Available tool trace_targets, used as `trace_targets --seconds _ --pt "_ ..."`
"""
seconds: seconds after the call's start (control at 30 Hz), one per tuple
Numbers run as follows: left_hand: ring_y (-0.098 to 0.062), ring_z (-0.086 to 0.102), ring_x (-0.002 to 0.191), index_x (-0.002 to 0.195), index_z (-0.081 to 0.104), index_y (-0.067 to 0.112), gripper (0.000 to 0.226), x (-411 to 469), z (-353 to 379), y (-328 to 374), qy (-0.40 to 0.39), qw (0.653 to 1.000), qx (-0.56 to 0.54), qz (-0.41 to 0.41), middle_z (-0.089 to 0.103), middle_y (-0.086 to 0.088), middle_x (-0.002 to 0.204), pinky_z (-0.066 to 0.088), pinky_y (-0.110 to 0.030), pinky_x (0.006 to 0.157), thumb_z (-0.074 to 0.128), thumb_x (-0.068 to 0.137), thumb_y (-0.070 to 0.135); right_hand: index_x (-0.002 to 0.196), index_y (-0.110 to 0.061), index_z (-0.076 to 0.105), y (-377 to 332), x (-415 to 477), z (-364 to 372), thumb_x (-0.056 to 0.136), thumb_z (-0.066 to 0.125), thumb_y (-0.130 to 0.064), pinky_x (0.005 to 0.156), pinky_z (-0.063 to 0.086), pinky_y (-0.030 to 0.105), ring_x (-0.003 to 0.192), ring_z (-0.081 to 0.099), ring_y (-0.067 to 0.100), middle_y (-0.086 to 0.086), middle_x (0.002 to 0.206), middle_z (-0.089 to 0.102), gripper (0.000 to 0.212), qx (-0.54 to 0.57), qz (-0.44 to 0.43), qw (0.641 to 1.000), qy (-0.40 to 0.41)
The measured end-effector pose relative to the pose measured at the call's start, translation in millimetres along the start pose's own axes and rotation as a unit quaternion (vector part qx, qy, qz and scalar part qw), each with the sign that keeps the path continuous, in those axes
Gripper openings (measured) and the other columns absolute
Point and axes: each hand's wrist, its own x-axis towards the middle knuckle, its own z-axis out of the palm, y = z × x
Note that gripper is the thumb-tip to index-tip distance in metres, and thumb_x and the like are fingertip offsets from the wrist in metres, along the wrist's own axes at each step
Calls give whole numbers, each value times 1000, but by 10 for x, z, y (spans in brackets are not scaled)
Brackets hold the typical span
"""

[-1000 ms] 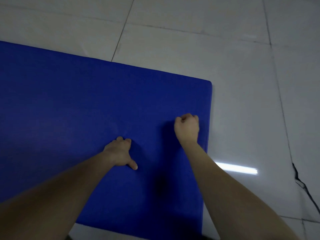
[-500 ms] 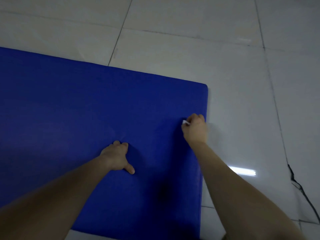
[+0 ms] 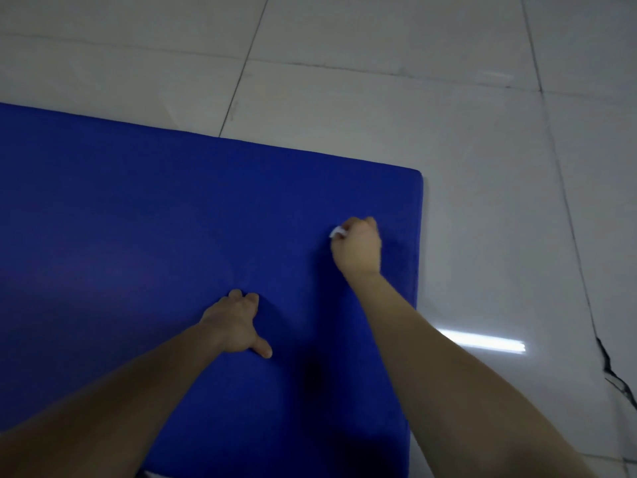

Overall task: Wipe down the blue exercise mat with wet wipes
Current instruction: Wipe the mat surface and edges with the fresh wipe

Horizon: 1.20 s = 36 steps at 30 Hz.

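Observation:
The blue exercise mat [image 3: 144,229] lies flat on the floor and fills the left and middle of the view; its right edge runs down near the centre right. My right hand [image 3: 358,246] is closed over a white wet wipe [image 3: 336,232], pressed onto the mat a short way in from that right edge; only a small corner of the wipe pokes out on the hand's left. My left hand [image 3: 238,324] rests on the mat nearer to me, fingers bent and pressing down, thumb sticking out to the right, nothing in it.
Pale glossy floor tiles [image 3: 499,167] surround the mat behind and on the right. A bright strip of reflected light [image 3: 482,341] lies on the floor right of the mat. A dark crack [image 3: 617,377] runs through a tile at the far right.
My right hand with the wipe swept right toward the mat's edge, then came back left a little. My left hand has stayed planted in the same spot.

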Motion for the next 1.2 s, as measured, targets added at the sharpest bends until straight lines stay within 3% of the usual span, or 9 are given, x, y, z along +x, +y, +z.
trace_targets --seconds 0.13,0.23,0.33,0.43,0.63,0.77,1.03,1.13,1.2 --pt "-14 52 98 112 44 23 76 -3 -106 70 -41 998 39 -8 46 5 115 51 -29 80 86 63 63 84 -3 60 -168 -21 128 99 56 -16 56 44 32 68 51 23 10 102 51 20 -46 -90 994 -46" --pt "-11 54 83 90 47 24 59 62 -367 106 -72 993 95 -8 54 9 93 46 -26 69 83 68 64 93 -7 61 -1 8 -46 99 56 -23 54 43 32 72 53 24 6 102 49 17 -95 -95 991 -25" --pt "-11 55 74 84 50 22 51 188 -641 168 1 998 69 1 61 6 87 45 -27 62 82 72 60 98 -10 62 386 61 -342 98 55 -28 61 47 35 76 56 28 8 105 52 19 -100 -30 994 19" --pt "-13 56 79 89 50 22 56 361 -823 286 118 992 20 27 57 4 95 49 -30 66 83 68 62 98 -11 62 742 98 -599 96 56 -28 67 41 33 73 51 27 8 105 53 19 -83 40 995 50" --pt "-13 52 91 106 48 25 77 679 -935 298 57 997 -29 39 46 6 107 50 -32 74 89 55 67 93 -13 56 798 169 -528 93 56 -25 67 41 31 75 56 24 7 98 63 12 24 173 977 124" --pt "-16 52 100 110 48 25 80 745 -938 264 49 997 -34 42 45 6 113 54 -40 90 88 56 67 103 -7 58 488 211 -399 99 54 -19 70 35 30 79 47 20 5 100 52 13 -7 136 983 121" --pt "-20 50 112 123 44 25 91 829 -961 300 20 1000 1 18 44 1 128 52 -40 97 88 56 68 103 -9 64 -255 278 122 99 56 -19 70 53 38 79 57 24 8 109 54 14 -9 -44 999 -27" --pt "-22 49 122 140 41 22 107 840 -978 316 11 1000 2 13 42 -1 139 51 -41 101 88 55 68 91 -15 59 -151 330 21 99 57 -19 58 45 33 71 52 20 7 105 55 9 -45 -76 996 -27" --pt "-22 48 123 142 40 21 110 836 -979 315 12 1000 -4 14 42 -1 140 51 -41 102 88 54 68 96 -15 60 44 378 -143 99 56 -23 57 40 30 71 51 19 4 105 54 9 -68 -42 997 0"
